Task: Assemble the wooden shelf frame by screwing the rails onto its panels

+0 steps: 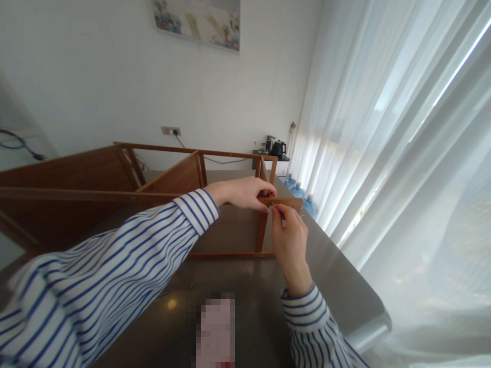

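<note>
A brown wooden shelf frame point(169, 196) lies on its side on the dark table. My left hand point(243, 193) is closed around its near upper rail, close to the right end, thumb in front and fingers behind. Against the same rail, just right of that thumb, my right hand point(289, 230) pinches a small screw point(272, 203) between thumb and forefinger. Most of the screw is covered by the fingertips. A thin light piece pokes out beyond the right hand's knuckles, too small to name.
Two small thin pieces, one of them a dark pin-like piece point(191, 288), lie on the glossy tabletop point(345, 286). A black kettle point(279, 148) stands on a low cabinet behind. Blue water bottles point(298, 191) line the floor beside the white curtain point(345, 102).
</note>
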